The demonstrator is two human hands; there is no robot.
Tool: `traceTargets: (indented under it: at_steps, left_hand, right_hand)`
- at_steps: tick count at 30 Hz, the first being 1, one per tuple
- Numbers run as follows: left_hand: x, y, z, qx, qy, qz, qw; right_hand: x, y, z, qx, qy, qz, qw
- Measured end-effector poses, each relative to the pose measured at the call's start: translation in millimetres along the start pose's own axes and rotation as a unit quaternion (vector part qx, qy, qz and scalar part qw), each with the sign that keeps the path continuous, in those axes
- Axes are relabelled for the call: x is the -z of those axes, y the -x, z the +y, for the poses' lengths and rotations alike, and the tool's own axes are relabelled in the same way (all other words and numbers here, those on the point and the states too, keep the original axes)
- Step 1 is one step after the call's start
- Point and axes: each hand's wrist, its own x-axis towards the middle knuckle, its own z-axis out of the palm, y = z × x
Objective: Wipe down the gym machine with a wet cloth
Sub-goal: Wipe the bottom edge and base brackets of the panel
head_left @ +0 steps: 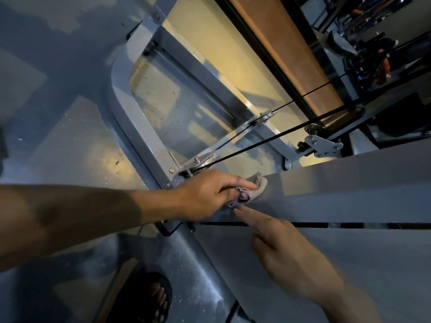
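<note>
A small greyish-purple cloth (251, 191) lies bunched on the flat grey panel of the gym machine (349, 183). My left hand (205, 194) reaches in from the left and grips the cloth, index finger stretched along its top, pressing it onto the panel. My right hand (279, 248) comes up from the lower right with its index finger extended, the tip touching the panel just below the cloth; the other fingers are curled and hold nothing. Part of the cloth is hidden under my left hand.
The machine's grey steel base frame (140, 127) and a black cable (268, 141) over a pulley (264, 117) lie beyond the hands. A bracket (324, 145) sits at the right. A sandalled foot (156, 297) stands on the dusty floor below. More equipment crowds the top right.
</note>
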Motion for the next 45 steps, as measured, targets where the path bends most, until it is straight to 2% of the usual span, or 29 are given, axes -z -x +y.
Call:
traceTargets:
  at_steps: [3,6,8,14,16,18,20,22,25,27,33,35,37,39,43,45]
  left_hand:
    - [-37,29,-32,0.013,-0.020,0.087,0.996]
    - [-45,45,-73,0.125,-0.055,0.099,0.986]
    - [-42,46,-84,0.155,-0.053,0.106,0.981]
    - [-60,44,-25,0.013,0.011,0.179,0.984]
    - [-56,46,-38,0.042,-0.016,0.171,0.984]
    - [-50,46,-61,0.119,-0.032,0.149,0.981]
    - [-47,48,-76,0.160,-0.029,0.148,0.976]
    - [-47,48,-73,0.155,-0.015,0.148,0.977]
    - [-54,46,-44,0.057,0.034,0.156,0.986]
    - [-60,50,-37,0.020,0.068,0.149,0.986]
    - [-52,63,-77,0.128,0.019,0.157,0.979]
    - [-49,62,-71,0.097,0.005,0.147,0.984]
    - [-52,58,-54,0.027,0.008,0.138,0.990]
    - [-52,55,-45,0.010,0.026,0.127,0.992]
    - [-48,52,-82,0.110,-0.019,0.116,0.987]
    - [-45,50,-98,0.132,-0.037,0.114,0.984]
  right_hand:
    - [-1,-2,0,0.010,-0.003,-0.013,1.000]
    - [1,-3,3,0.003,-0.001,-0.019,1.000]
    - [1,-3,4,0.001,-0.005,-0.017,1.000]
    - [3,-8,1,0.034,-0.051,0.006,0.998]
    - [2,-11,1,0.034,-0.042,0.001,0.999]
    - [-3,-15,1,0.015,-0.024,-0.015,0.999]
    - [-9,-19,3,0.000,-0.026,-0.025,0.999]
    - [-10,-21,2,0.003,-0.032,-0.030,0.999]
    - [-7,-23,0,0.040,-0.063,-0.028,0.997]
    - [-6,-23,1,0.053,-0.065,-0.028,0.996]
    - [-14,-26,-5,0.006,0.000,-0.067,0.998]
    - [-16,-25,-14,0.004,0.000,-0.084,0.996]
    - [-18,-25,-19,0.017,-0.011,-0.091,0.996]
    - [-19,-23,-20,0.031,-0.007,-0.092,0.995]
    - [-25,-30,-24,0.010,0.044,-0.113,0.993]
    - [-32,-39,-23,-0.004,0.068,-0.134,0.989]
